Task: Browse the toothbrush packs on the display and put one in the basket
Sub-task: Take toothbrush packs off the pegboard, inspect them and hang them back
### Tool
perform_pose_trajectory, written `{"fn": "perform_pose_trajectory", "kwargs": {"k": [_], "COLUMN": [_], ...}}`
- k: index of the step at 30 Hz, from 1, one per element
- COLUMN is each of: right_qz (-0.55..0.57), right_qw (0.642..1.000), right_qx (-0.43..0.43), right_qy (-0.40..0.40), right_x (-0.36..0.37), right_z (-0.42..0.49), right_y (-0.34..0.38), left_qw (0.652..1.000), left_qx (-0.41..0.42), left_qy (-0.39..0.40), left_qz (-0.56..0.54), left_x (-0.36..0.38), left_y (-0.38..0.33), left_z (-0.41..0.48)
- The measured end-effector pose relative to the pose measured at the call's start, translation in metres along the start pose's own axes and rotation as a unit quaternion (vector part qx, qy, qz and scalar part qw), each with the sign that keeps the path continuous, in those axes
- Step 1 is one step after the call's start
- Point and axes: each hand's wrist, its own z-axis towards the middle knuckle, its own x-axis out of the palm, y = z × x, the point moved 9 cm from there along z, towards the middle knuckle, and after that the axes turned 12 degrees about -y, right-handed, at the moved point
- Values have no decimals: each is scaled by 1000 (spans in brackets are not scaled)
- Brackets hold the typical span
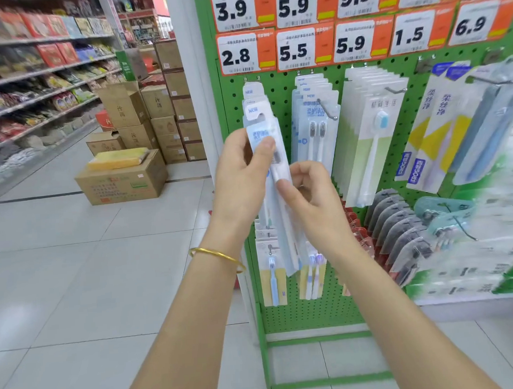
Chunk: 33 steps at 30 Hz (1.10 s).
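From the head camera, both your forearms reach up and forward towards the green perforated metal display board (289, 312), with the 2 hands meeting just in front of its left column of hooks. Your left hand (242, 171), a thin gold bangle (217, 255) on its wrist, grips the white and pale-blue flat toothbrush pack (268, 132), thumb pressed on its front face and fingers behind. Your right hand (312, 200) sits just below and to the right, fingers curled, pinching the same pack's lower right edge. The pack stands nearly upright between the hands, its top among the hanging row; whether it is on the hook cannot be told.
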Motion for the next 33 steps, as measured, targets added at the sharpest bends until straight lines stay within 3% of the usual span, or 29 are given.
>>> {"fn": "perform_pose_trajectory", "kwargs": {"k": [7,18,33], "right_qz": [40,34,-59], "right_qw": [998,998,997], "right_qx": [-8,-14,-15], "right_qy": [-50,-54,-37], "right_x": [6,16,27], "right_z": [13,22,43], "right_y": [-2,-10,-25], "left_qw": [1000,1000,994], "left_qx": [3,-4,33], "left_qy": [-3,-14,-45], "left_qz": [-16,18,99], "left_x": [-1,0,-2], "left_y": [2,17,26], "left_z": [14,29,42]}}
